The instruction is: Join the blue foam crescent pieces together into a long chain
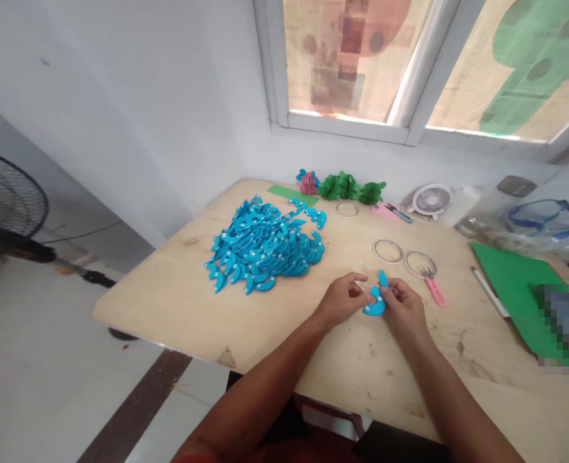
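My right hand [404, 305] pinches a curved blue paper cutout [375, 308] that bears small white patches; part of it is hidden behind the fingers. Close by on its left is my left hand [344, 299], with thumb and index finger apart and the thumb tip at the cutout's edge. I cannot make out anything held in the left fingers. A large heap of similar blue cutouts [265, 244] lies on the wooden table [168, 308] further left, several of them with white patches.
Metal rings [388, 251], pink-handled scissors [436, 290], green paper flowers [346, 186], a small white fan [431, 200] and green sheets [520, 289] lie or stand on the table. A wall and window [352, 64] rise behind. A floor fan [9, 193] stands left.
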Demonstrator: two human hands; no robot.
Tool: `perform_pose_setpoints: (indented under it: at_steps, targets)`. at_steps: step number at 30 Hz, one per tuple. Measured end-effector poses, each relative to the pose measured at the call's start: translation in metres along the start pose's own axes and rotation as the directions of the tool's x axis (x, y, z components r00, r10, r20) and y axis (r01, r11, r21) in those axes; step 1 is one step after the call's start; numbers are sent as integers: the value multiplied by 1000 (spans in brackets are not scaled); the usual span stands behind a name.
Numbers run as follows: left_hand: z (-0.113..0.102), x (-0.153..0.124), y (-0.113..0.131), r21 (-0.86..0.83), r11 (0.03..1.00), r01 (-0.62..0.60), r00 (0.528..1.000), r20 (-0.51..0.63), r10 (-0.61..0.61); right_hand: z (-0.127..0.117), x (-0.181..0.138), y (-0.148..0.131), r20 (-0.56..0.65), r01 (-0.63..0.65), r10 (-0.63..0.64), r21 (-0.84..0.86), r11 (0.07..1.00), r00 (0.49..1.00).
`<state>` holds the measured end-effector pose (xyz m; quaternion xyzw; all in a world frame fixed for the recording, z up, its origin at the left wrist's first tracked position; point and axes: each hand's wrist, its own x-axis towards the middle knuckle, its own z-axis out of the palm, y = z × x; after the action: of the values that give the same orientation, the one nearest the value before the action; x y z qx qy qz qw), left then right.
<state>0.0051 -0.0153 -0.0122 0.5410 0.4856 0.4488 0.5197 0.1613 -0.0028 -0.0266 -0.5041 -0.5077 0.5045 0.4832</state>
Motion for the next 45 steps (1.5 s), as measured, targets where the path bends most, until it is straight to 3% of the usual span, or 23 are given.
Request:
perform_pose_setpoints:
  at_steps: [5,8,11,14,17,21,23,25,28,32,35,39,45]
  targets:
    - [-24,-11,23,250,956,-154,984,-54,172,1,-2,-1,-5,-14,14,9,1000,1000]
    - [-56,-19,29,444,888,-118,945,-225,238,2,-2,-2,-15,-33,33,19,999,999]
    - [-96,-25,21,657,753,-1,806,-446,390,3,-2,-1,-12,-38,39,30,999,999]
    - [-132,-29,6,774,610,169,679,-540,498,5,-1,0,8,-47,47,55,997,999]
    - [-152,-28,-9,831,477,286,668,-529,523,5,0,2,26,-54,53,61,997,998]
    - [-160,-24,-21,845,406,347,699,-522,489,3,1,4,27,-42,41,39,998,999]
    - [-159,-23,-23,848,401,348,686,-521,507,3,2,6,23,-22,21,19,1000,1000]
    - [-156,-24,-22,845,420,331,643,-528,555,3,2,6,25,-9,9,14,1000,1000]
    - [-145,-28,-17,815,516,264,580,-562,589,5,0,4,40,-16,15,36,999,999]
    - [-121,-32,-7,737,669,98,615,-573,542,8,-3,-2,66,-17,15,23,1000,998]
    - [-99,-33,-1,690,724,9,641,-560,525,11,-5,-7,99,-40,34,59,997,994]
    - [-65,-32,2,589,801,-104,723,-509,468,14,-7,-11,178,-91,50,230,969,983]
    - [-17,-35,3,584,789,-189,803,-371,466,14,-8,-14,221,-79,-8,382,921,975]
